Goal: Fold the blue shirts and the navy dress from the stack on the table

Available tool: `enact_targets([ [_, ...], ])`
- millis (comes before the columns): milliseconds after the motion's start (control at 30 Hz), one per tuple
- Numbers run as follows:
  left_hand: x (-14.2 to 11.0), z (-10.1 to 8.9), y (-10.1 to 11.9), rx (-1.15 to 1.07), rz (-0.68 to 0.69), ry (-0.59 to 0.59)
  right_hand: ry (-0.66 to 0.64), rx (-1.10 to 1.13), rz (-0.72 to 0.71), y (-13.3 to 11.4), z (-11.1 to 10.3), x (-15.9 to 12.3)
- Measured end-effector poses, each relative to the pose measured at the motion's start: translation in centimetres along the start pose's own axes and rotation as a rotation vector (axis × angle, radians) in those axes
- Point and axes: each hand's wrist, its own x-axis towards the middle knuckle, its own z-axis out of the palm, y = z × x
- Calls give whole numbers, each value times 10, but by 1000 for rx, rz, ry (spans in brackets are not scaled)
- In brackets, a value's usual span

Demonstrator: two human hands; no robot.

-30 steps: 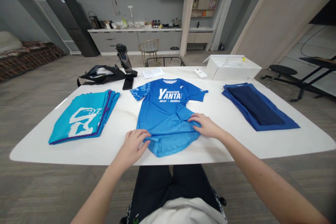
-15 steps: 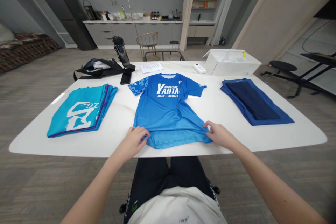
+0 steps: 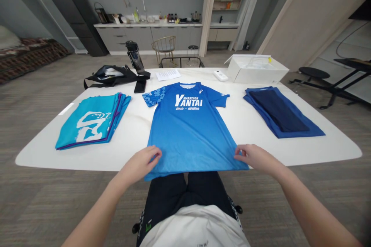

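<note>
A blue T-shirt (image 3: 189,131) with white "Marathon Yantai" lettering lies front up on the white table, collar away from me. Its body is spread nearly smooth, and the hem hangs slightly past the near table edge. My left hand (image 3: 142,164) is closed in a pinch on the shirt's lower left side, a little above the hem. On the opposite side, the thumb and fingers of my right hand (image 3: 257,158) pinch the lower right edge. The fabric between the fingertips is mostly hidden.
Folded turquoise and purple garments (image 3: 92,121) are stacked at left, folded navy garments (image 3: 281,112) at right. Along the back are a black bag (image 3: 111,75), a phone (image 3: 140,86), a bottle (image 3: 135,57), paper (image 3: 168,74), a white remote-like device (image 3: 220,76) and a white box (image 3: 256,70).
Both hands have moved toward me and apart, drawing the shirt's lower part nearer. Its wrinkles and the turned-up hem have flattened, and the lettering now shows in full.
</note>
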Motion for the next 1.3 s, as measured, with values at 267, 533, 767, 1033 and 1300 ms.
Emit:
enact_targets([
  [267,18,48,-10,527,39,191,256,-236,-44,-17,31,29],
  [533,12,27,-2,351,-71,80,141,-392,174,-20,8,35],
  [767,166,31,13,357,27,313,393,-40,-339,-108,22,160],
  [1033,167,54,-5,369,-74,221,366,-190,-60,-84,40,169],
  [1300,230,44,0,373,-56,208,332,-182,-259,-114,32,208],
])
